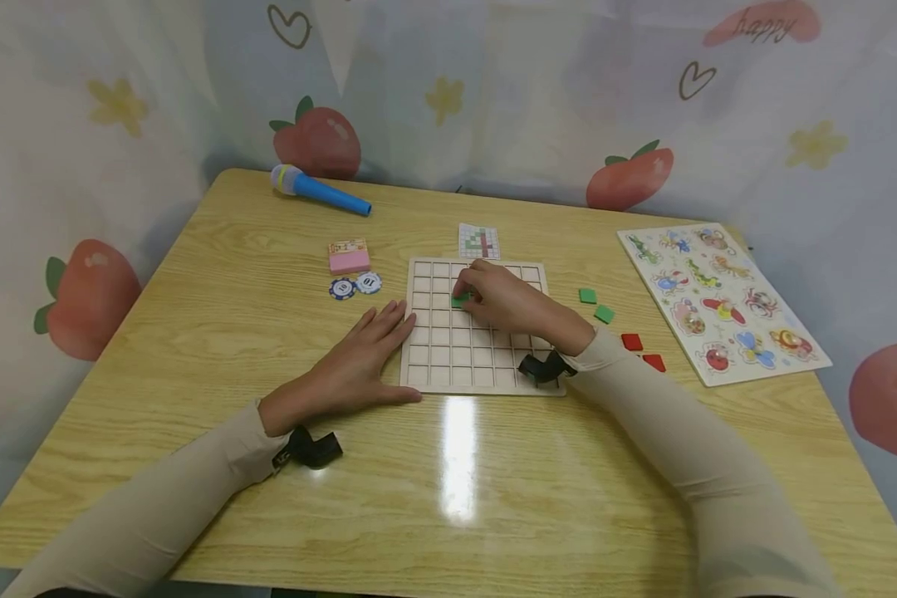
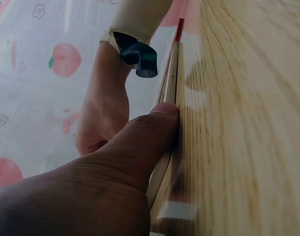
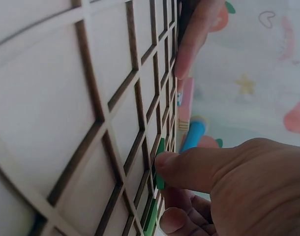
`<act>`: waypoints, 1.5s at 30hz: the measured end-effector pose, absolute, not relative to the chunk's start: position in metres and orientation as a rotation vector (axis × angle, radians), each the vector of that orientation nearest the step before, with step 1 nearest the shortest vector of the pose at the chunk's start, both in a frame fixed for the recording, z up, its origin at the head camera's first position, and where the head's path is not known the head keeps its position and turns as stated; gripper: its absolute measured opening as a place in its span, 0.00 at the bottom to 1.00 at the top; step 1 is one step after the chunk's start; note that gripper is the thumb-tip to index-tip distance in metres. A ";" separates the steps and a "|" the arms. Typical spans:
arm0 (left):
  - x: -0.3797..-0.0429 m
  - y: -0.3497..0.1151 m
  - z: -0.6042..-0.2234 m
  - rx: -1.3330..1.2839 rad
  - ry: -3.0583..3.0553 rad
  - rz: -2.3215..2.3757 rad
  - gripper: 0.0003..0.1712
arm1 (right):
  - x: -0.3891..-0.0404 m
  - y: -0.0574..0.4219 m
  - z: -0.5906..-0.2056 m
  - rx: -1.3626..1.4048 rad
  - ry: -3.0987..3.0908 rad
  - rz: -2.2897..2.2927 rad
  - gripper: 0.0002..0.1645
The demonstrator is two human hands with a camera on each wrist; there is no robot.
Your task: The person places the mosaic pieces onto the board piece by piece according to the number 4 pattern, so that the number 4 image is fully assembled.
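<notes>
A wooden grid board [image 1: 426, 378] lies on the table in the head view, divided into many square cells. My right hand [image 1: 504, 299] is over its upper middle part, pinching a green square tile [image 3: 161, 183] between thumb and fingers. Just beside it in the right wrist view, another green tile [image 3: 149, 220] sits at the board. My left hand [image 1: 362, 361] rests along the board's left edge with fingers spread; in the left wrist view its thumb [image 2: 140, 142] touches the side of the board. My right fingertips partly hide the cells under them.
Right of the board lie two loose green tiles [image 1: 604, 314] and red tiles [image 1: 632, 341], partly behind my forearm. Beyond the board is a pattern card [image 1: 478, 242]. A picture puzzle board [image 1: 725, 303], toy microphone [image 1: 329, 195], pink box [image 1: 349, 259] and poker chips [image 1: 342, 288] surround it.
</notes>
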State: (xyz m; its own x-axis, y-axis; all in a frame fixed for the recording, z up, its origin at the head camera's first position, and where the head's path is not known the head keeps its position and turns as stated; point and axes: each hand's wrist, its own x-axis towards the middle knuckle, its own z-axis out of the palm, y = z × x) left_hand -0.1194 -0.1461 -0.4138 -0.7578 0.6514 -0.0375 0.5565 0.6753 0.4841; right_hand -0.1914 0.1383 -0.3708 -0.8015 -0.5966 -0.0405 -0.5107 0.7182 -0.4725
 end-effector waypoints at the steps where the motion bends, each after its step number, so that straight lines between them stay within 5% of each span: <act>1: -0.119 -0.146 -0.414 0.982 2.682 0.675 0.69 | -0.192 0.138 -0.371 -0.895 2.734 -0.669 0.08; 13: -0.122 -0.145 -0.416 0.965 2.688 0.630 0.70 | -0.185 0.155 -0.371 -0.902 2.760 -0.708 0.14; 27: -0.118 -0.146 -0.418 0.970 2.695 0.625 0.70 | -0.092 0.277 -0.391 -0.546 3.051 -0.759 0.14; 45: -0.120 -0.145 -0.415 0.965 2.678 0.664 0.70 | -0.080 0.269 -0.399 -0.392 3.029 -0.666 0.15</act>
